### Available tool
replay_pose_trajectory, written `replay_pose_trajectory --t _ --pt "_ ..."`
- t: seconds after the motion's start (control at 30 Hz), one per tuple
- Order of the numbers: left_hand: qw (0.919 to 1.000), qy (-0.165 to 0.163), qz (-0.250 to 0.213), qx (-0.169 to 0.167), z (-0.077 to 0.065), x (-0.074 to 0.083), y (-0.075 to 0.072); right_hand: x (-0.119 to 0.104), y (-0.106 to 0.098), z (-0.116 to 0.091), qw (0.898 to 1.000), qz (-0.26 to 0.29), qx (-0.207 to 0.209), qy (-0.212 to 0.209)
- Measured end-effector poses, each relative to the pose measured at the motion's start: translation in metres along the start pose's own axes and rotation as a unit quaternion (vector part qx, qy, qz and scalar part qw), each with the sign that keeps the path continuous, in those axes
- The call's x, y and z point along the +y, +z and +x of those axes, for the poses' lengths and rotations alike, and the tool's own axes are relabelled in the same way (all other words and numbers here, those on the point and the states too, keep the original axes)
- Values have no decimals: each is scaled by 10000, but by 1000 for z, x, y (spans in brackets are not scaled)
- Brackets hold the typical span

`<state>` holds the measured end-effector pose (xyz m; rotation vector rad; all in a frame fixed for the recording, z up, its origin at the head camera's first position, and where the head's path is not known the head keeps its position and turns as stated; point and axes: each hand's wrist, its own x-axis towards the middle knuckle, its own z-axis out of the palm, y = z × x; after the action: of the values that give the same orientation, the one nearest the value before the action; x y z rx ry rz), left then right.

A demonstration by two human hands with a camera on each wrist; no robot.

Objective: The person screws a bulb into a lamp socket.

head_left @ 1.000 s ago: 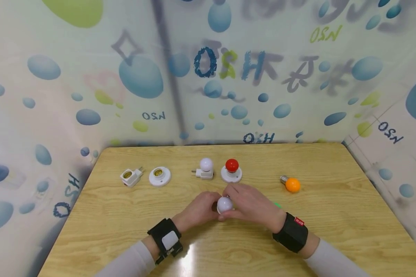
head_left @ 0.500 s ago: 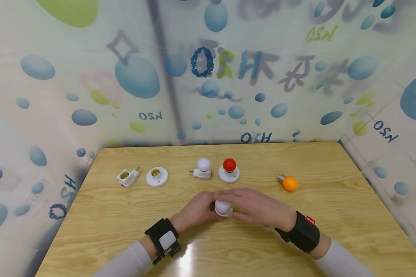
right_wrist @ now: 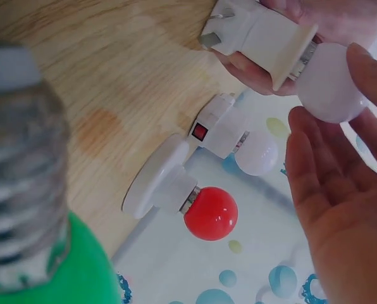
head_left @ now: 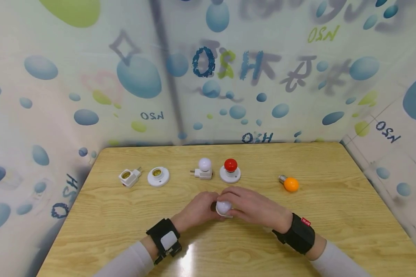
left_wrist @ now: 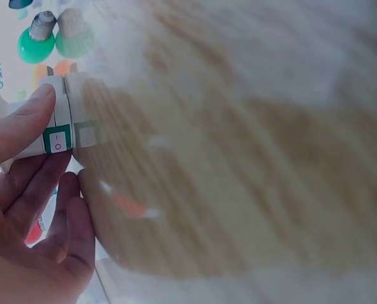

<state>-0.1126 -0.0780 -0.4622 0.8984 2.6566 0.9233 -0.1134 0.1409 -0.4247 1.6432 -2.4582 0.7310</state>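
Observation:
Low over the middle of the table, my left hand (head_left: 203, 207) holds a white plug-in lamp socket (right_wrist: 267, 47), thumb on one side and fingers on the other. A green-framed switch (left_wrist: 57, 138) on the socket shows in the left wrist view. Screwed into the socket is a white light bulb (right_wrist: 331, 82); a strip of its metal thread is visible. My right hand (head_left: 249, 206) has its thumb and fingers around the bulb's globe. Closest to the right wrist camera is a green bulb (right_wrist: 81, 266), hidden behind the right arm in the head view.
Behind the hands stand a plug-in socket with a white bulb (head_left: 205, 164) and a round base with a red bulb (head_left: 230, 165). Farther left are a bare plug-in socket (head_left: 130, 177) and a bare round base (head_left: 158, 177). An orange bulb (head_left: 291, 184) lies to the right.
Half a second ago my right fingers were straighter over the bulb; now they curl around it again. My left hand keeps holding the socket in nearly the same spot.

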Motion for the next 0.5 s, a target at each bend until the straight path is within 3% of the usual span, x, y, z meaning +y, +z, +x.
replay_pose_trajectory --t 0.5 --pt "9998 79 26 183 -1 -1 3 -3 8 3 9931 -696 251 911"
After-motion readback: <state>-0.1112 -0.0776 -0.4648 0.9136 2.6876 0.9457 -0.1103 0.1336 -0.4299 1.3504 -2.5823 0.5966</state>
